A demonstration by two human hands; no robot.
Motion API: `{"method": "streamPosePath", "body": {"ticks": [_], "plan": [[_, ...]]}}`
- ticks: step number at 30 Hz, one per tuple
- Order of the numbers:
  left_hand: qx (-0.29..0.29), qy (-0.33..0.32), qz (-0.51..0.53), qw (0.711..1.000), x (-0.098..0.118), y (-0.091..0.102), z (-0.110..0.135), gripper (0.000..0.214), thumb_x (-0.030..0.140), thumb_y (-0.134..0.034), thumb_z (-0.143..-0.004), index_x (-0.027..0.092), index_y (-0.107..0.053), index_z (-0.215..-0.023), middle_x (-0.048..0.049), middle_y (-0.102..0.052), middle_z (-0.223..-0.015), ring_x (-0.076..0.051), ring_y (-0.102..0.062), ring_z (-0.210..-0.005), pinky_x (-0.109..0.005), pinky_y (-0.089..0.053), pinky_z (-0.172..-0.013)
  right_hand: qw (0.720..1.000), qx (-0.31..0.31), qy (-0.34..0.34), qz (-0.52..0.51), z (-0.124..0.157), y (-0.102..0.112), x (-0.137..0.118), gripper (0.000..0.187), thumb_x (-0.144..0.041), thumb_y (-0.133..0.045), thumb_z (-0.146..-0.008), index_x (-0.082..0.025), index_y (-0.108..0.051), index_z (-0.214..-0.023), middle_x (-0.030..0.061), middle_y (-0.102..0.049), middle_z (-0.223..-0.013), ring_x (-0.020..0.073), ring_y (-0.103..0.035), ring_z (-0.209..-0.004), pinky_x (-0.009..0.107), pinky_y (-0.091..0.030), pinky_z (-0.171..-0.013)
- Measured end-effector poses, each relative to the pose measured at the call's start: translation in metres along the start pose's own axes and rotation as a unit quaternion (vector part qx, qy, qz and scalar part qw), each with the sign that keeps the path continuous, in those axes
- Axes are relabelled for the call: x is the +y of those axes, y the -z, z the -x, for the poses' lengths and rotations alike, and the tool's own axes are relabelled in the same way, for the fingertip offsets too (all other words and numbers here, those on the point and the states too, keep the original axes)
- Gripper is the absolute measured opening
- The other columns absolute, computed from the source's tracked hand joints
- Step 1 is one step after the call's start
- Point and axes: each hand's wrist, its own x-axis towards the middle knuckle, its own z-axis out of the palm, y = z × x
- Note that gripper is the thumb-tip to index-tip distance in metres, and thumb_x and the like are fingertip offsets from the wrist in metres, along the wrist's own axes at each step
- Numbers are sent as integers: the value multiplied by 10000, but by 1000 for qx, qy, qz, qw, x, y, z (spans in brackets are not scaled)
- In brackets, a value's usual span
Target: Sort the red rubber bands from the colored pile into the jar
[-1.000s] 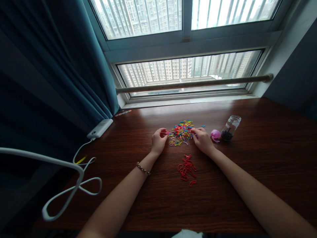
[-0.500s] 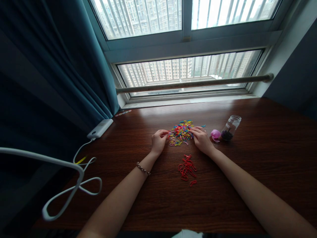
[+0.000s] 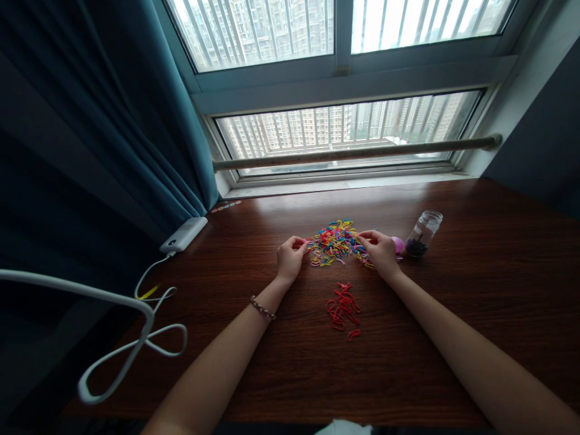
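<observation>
A heap of small coloured rubber bands (image 3: 334, 242) lies on the dark wooden table (image 3: 453, 314). My left hand (image 3: 290, 258) rests at the heap's left edge, its fingertips pinched on a red band. My right hand (image 3: 379, 251) sits at the heap's right edge with fingers pinched together on something too small to name. A smaller pile of red bands (image 3: 342, 309) lies nearer to me, between my forearms.
A small glass jar (image 3: 421, 232) with dark contents stands right of my right hand, with a pink round lid (image 3: 399, 244) partly hidden behind that hand. A white power bank (image 3: 183, 234) with a looping white cable (image 3: 149, 338) lies at the left. Teal curtain at left, window behind.
My right hand has shifted a little to the right, dragging a few bands out of the heap, and now covers part of the pink lid. My left hand has hardly moved.
</observation>
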Motion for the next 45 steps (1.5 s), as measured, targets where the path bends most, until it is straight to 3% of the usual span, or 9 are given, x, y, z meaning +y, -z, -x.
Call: {"method": "streamPosePath", "body": {"ticks": [6, 10, 17, 21, 26, 32, 40, 42, 45], "plan": [[24, 24, -46, 998, -2, 1, -1, 133, 299, -563, -744, 181, -611, -782, -27, -646, -703, -132, -587, -608, -234, -448, -592, 1000, -1, -2, -17, -1, -1, 1, 288, -441, -634, -659, -161, -630, -726, 66, -655, -721, 182, -600, -637, 289, -477, -574], [34, 52, -84, 995, 1, 1, 0, 158, 248, -585, -709, 184, -551, -850, -29, -638, -719, -141, -575, -600, -246, -430, -589, 999, -15, -1, -36, 0, -3, -1, 271, -380, -646, -654, -172, -605, -824, 43, -641, -722, 158, -587, -604, 269, -476, -541], [10, 16, -172, 985, 5, 1, 4, 260, 48, -513, -629, 180, -492, -852, -37, -584, -820, -165, -548, -732, -279, -419, -687, 999, -18, -8, -38, 0, -3, 2, 237, -379, -624, -670, -164, -647, -768, 63, -668, -757, 191, -623, -668, 315, -503, -621], [-6, -6, -200, 980, 7, 2, 4, 175, 88, -518, -644, 185, -541, -788, -56, -553, -865, -200, -515, -809, -316, -418, -751, 997, -20, -29, -71, 0, -3, 1, 266, -404, -624, -679, -166, -653, -794, 72, -677, -796, 211, -637, -725, 342, -516, -664], [-21, -12, -249, 968, 7, -1, 5, 56, 197, -581, -662, 186, -591, -716, -80, -529, -845, -247, -466, -853, -359, -403, -792, 974, -60, -68, -207, 2, -3, -10, 303, -385, -671, -642, -168, -633, -850, 61, -675, -778, 189, -641, -679, 326, -527, -642], [-31, -14, -245, 969, 4, -1, 5, 104, 261, -556, -737, 178, -605, -699, -85, -542, -843, -243, -464, -852, -360, -403, -785, 936, -203, -110, -265, 9, 0, -28, 248, -361, -703, -616, -152, -652, -738, 18, -637, -613, 129, -588, -534, 257, -495, -529], [-23, -20, -224, 974, 4, 0, 4, 125, 270, -546, -770, 182, -604, -703, -75, -566, -823, -232, -483, -831, -355, -404, -776, 802, -548, -147, -188, 20, 7, -42, 256, -351, -697, -613, -113, -673, -704, -1, -607, -512, 82, -509, -371, 186, -395, -379], [-20, -19, -224, 974, 5, 0, 3, 135, 265, -530, -782, 181, -596, -700, -71, -567, -822, -226, -487, -823, -352, -403, -776, 812, -540, -143, -170, 20, 5, -41, 299, -386, -681, -625, -114, -678, -750, 2, -611, -521, 84, -500, -353, 191, -381, -361], [-18, -13, -230, 973, 6, 0, 3, 155, 257, -502, -800, 179, -573, -685, -66, -567, -818, -221, -485, -811, -347, -404, -764, 892, -401, -116, -175, 16, -1, -33, 300, -425, -630, -679, -135, -656, -753, 2, -610, -534, 91, -496, -358, 196, -358, -342]]}}
